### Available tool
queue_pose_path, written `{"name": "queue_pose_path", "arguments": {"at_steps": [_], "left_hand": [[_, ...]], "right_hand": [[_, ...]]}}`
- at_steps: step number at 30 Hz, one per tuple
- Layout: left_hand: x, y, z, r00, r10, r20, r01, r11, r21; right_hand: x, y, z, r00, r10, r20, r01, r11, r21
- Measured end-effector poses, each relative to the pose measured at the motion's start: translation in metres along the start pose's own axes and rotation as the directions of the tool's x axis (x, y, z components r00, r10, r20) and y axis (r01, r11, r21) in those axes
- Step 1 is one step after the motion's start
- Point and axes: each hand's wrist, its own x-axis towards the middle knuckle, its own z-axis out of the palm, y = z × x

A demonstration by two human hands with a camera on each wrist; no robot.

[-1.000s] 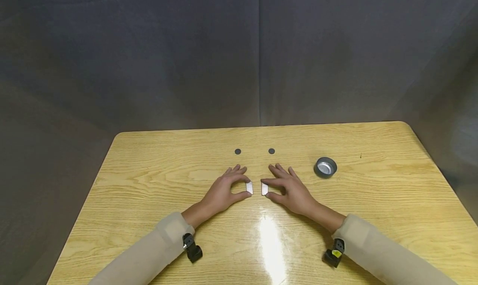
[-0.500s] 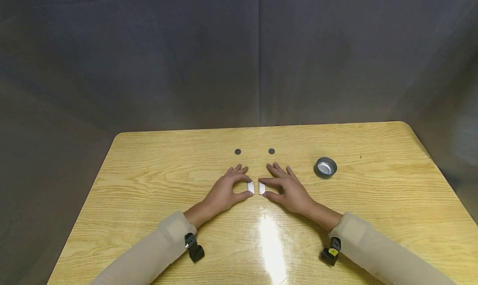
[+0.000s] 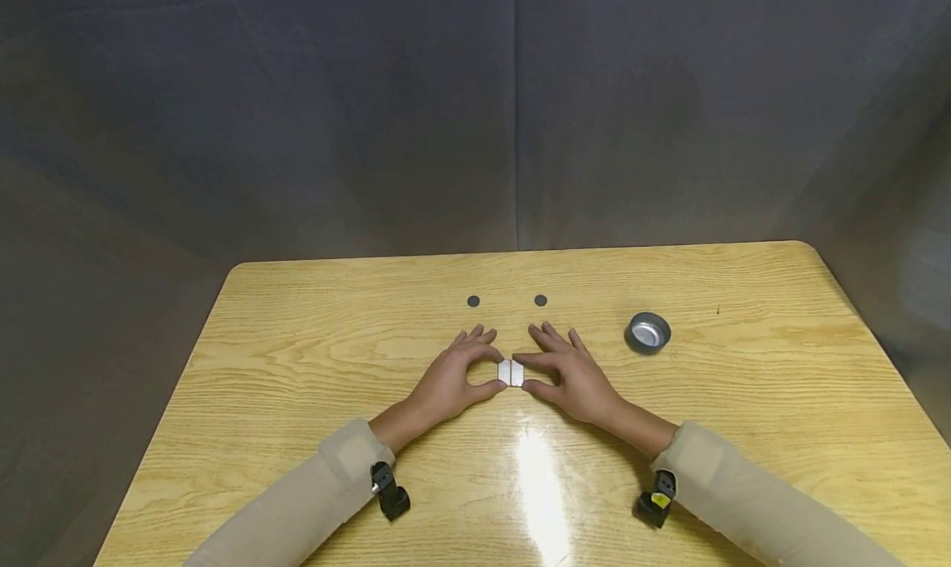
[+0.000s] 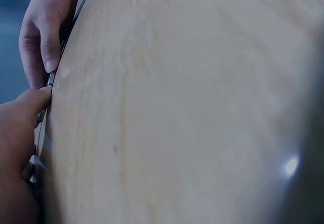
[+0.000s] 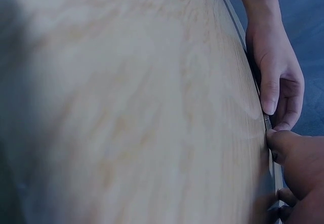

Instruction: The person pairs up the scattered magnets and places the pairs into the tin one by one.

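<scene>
Two small flat silvery plates lie side by side on the wooden table in the head view, a thin dark line between them. My left hand [image 3: 444, 382] pinches the left plate [image 3: 504, 373] by its top and bottom edges, between thumb and forefinger. In the same way my right hand [image 3: 581, 380] pinches the right plate [image 3: 518, 373]. The other fingers of both hands are spread toward the back. Whether the plates touch along the dark line I cannot tell. Both wrist views catch the hands edge-on, left hand [image 4: 15, 148] and right hand [image 5: 304, 168], with the plates barely visible.
Behind the hands lie two dark discs, one at left [image 3: 473, 301] and one at right [image 3: 541, 300]. A small round metal dish [image 3: 648, 333] with a dark outside stands to the right. Dark cloth [image 3: 371, 138] hangs behind the table [image 3: 297, 319].
The hands have moved toward each other, sliding the two plates inward. The gap between the plates has narrowed to a thin line. The discs and dish have stayed put.
</scene>
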Motion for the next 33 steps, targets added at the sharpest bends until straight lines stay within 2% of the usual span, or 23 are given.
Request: {"name": "queue_pose_path", "arguments": {"at_steps": [9, 23, 28, 33], "left_hand": [[-0.001, 0.0, 0.0, 1.0, -0.005, 0.012, 0.005, 1.0, 0.007], [-0.001, -0.001, 0.0, 1.0, 0.011, -0.001, -0.011, 1.0, 0.003], [-0.001, -0.001, 0.0, 1.0, 0.015, -0.001, -0.015, 1.0, 0.003], [-0.001, -0.002, 0.001, 1.0, 0.029, -0.004, -0.029, 0.999, 0.017]], "right_hand": [[-0.001, 0.001, 0.0, 1.0, -0.003, 0.008, 0.003, 1.0, 0.013], [0.001, 0.001, -0.009, 0.998, 0.004, 0.06, -0.007, 0.999, 0.046], [0.001, 0.001, -0.018, 0.995, 0.038, 0.088, -0.044, 0.997, 0.069], [0.0, 0.002, -0.028, 0.993, 0.085, 0.078, -0.092, 0.992, 0.09]]}}
